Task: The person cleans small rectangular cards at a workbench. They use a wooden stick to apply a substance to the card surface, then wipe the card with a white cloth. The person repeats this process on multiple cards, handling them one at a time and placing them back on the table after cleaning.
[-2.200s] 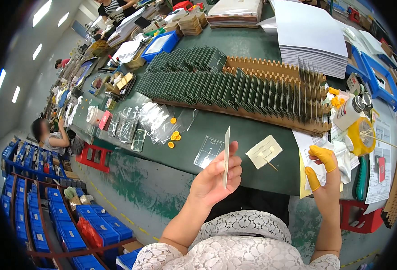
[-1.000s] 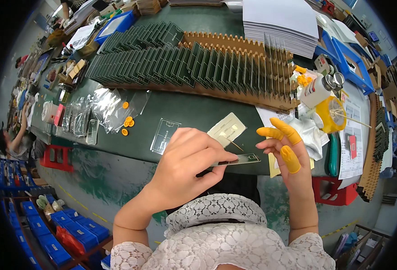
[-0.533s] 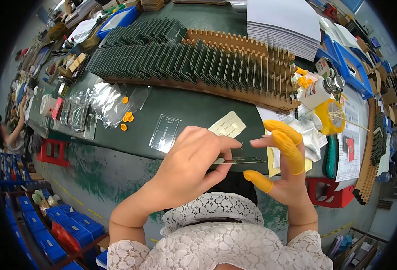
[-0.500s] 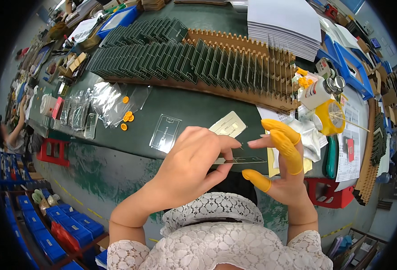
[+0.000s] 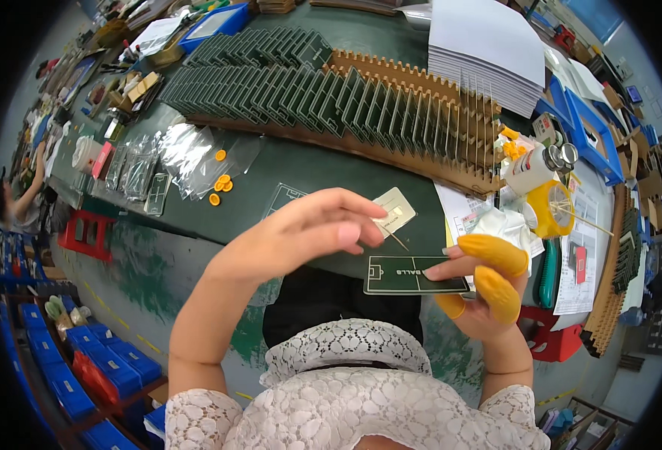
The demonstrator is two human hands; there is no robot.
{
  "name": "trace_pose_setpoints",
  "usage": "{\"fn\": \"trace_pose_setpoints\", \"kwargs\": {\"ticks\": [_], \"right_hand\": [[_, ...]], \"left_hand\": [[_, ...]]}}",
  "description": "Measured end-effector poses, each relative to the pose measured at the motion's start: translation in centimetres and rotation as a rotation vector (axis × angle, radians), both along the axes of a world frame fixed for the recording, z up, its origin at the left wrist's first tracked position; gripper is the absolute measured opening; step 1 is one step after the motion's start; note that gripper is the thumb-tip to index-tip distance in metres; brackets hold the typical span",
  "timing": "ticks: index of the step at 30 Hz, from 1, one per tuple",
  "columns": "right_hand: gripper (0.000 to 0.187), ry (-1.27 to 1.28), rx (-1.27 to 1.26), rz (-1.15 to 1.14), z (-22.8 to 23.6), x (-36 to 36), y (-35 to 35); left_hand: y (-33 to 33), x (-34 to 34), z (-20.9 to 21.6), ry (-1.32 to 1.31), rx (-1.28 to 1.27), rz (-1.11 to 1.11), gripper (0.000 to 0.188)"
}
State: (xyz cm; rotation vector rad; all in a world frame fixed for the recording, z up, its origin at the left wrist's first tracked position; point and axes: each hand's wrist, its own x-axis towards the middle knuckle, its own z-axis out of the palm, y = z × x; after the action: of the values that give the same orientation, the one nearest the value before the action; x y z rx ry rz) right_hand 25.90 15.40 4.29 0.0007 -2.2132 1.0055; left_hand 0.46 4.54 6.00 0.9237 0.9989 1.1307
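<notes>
My right hand (image 5: 488, 289), with yellow finger cots on several fingers, grips the right end of a dark green rectangular plate (image 5: 394, 276) marked with white lines. The plate is face up above the near table edge. Just left of it, my left hand (image 5: 308, 229) is raised with its fingers loosely curved. A thin wooden stick (image 5: 397, 238) juts out below those fingers, seemingly held between them; the grip itself is partly hidden. Beyond the fingertips a pale cream card (image 5: 397, 211) lies on the table. Another lined plate (image 5: 284, 196) is partly covered by my left hand.
Slotted brown racks (image 5: 421, 165) hold rows of green plates (image 5: 263, 94) across the table. At right stand a white bottle (image 5: 529, 169), a yellow tape roll (image 5: 544, 210) with sticks and a crumpled white cloth (image 5: 499, 229). Orange caps (image 5: 223, 182) lie left; a person (image 5: 19, 202) sits far left.
My left hand has let go of the plate and moved up and left. The plate has turned from edge-on to face up, now in my right hand. The whole view has shifted slightly.
</notes>
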Motion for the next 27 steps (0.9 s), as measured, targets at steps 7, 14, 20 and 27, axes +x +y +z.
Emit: {"fn": "trace_pose_setpoints", "kwargs": {"ticks": [7, 14, 20, 27], "right_hand": [[0.030, -0.033, -0.027, 0.385, 1.4, 0.7, 0.2], [0.024, 0.089, 0.290, 0.453, 1.9, 0.4, 0.8], [0.070, 0.145, 0.461, -0.151, 0.7, 0.7, 1.4], [0.087, 0.128, 0.334, -0.522, -0.3, 1.7, 2.7]], "left_hand": [[1.7, 1.7, -0.5, -0.060, -0.274, -0.500, 0.029], [2.2, 3.4, -1.0, -0.185, -0.276, -0.621, 0.019], [1.6, 4.5, -0.1, -0.462, -0.380, -0.236, 0.017], [0.6, 4.3, -3.1, -0.935, -0.061, -0.036, 0.015]]}}
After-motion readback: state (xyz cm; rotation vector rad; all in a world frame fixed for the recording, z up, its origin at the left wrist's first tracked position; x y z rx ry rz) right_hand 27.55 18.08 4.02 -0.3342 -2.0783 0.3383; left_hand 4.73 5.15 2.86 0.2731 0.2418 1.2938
